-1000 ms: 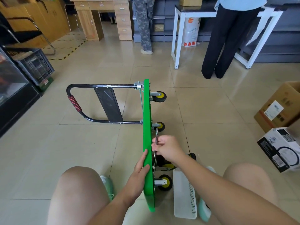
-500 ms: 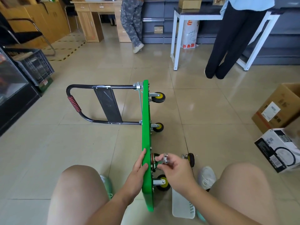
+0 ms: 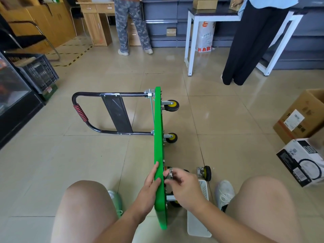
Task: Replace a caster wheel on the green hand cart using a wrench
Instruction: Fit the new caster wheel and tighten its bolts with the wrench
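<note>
The green hand cart (image 3: 159, 137) stands on its side edge on the floor, deck facing left, black handle (image 3: 91, 111) lying flat to the left. Two yellow-hub casters (image 3: 171, 105) (image 3: 171, 138) stick out on the right at the far end. My left hand (image 3: 150, 183) rests on the deck's near edge with straight fingers. My right hand (image 3: 182, 183) pinches a small shiny metal part (image 3: 169, 173) against the underside by the near casters, which it mostly hides. A loose caster wheel (image 3: 205, 173) lies on the floor just right. No wrench shows.
A white perforated tray (image 3: 199, 223) lies by my right foot. Cardboard box (image 3: 301, 116) and a white box (image 3: 303, 162) sit at right. Two people stand at the back near a white table (image 3: 191, 42). A black crate (image 3: 37, 74) is at left.
One second ago my right hand held a wrench upright against the cart's underside. It has since dropped lower, and now pinches a small metal part there. The left hand stayed on the deck.
</note>
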Motion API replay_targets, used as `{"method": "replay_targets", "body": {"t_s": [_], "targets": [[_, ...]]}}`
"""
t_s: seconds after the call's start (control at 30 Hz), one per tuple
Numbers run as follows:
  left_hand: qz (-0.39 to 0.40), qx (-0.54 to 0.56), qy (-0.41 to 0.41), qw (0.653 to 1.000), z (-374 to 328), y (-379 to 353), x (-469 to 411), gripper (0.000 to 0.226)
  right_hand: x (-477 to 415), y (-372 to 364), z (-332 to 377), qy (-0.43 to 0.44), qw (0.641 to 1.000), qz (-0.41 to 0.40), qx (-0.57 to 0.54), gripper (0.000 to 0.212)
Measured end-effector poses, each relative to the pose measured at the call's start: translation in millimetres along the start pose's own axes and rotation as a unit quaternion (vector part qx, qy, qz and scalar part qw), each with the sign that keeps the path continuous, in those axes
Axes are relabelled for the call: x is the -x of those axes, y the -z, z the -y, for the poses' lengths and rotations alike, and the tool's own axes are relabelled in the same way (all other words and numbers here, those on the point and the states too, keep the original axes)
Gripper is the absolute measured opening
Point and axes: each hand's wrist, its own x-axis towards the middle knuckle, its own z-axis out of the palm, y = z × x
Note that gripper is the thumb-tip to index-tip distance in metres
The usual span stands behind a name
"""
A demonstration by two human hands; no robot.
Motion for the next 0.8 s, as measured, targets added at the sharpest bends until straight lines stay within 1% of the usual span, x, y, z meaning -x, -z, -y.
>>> {"method": "replay_targets", "body": {"t_s": [0.03, 0.1, 0.17, 0.27, 0.33, 0.43, 0.5, 0.6, 0.67, 0.73, 0.8], "targets": [[-0.001, 0.000, -0.001, 1.000, -0.5, -0.2, -0.2, 0.054, -7.7, 0.9, 1.7, -0.002, 1.000, 0.005, 0.015, 0.037], [-0.003, -0.003, 0.001, 1.000, -1.6, -0.4, -0.3, 0.054, -26.8, 0.8, 5.2, -0.022, 0.999, 0.019, 0.034, 0.027], [-0.001, -0.007, 0.006, 1.000, -1.4, -0.3, 0.2, 0.054, -48.0, 1.6, 7.9, -0.081, 0.997, 0.008, 0.007, 0.018], [0.003, -0.013, 0.009, 1.000, -1.7, 0.5, 0.7, 0.053, -76.0, 8.7, 4.7, -0.199, 0.979, -0.018, -0.049, 0.023], [0.007, -0.009, 0.010, 1.000, -2.6, 1.3, 0.8, 0.053, -83.7, 13.3, 2.0, -0.229, 0.970, 0.001, -0.082, 0.022], [0.010, -0.015, 0.013, 1.000, -4.3, 2.0, 1.1, 0.053, -81.5, 17.5, 1.1, -0.227, 0.966, 0.016, -0.119, 0.021], [0.009, -0.018, 0.012, 1.000, -4.5, 1.6, 1.5, 0.054, -74.9, 20.9, 0.5, -0.205, 0.969, 0.014, -0.136, 0.021], [0.006, -0.018, 0.009, 1.000, -4.3, 1.3, 2.0, 0.054, -55.8, 25.1, -2.6, -0.163, 0.979, 0.012, -0.119, 0.021], [0.006, -0.014, 0.007, 1.000, -4.6, 1.1, 2.4, 0.054, -39.3, 23.9, -6.4, -0.135, 0.984, 0.002, -0.115, 0.027], [0.005, -0.013, 0.007, 1.000, -5.1, 0.6, 3.6, 0.054, -24.5, 20.0, -10.0, -0.112, 0.986, -0.009, -0.124, 0.037], [0.003, -0.009, 0.006, 1.000, -5.5, 0.4, 4.4, 0.054, -18.9, 16.4, -11.3, -0.106, 0.986, -0.020, -0.130, 0.040]]}}
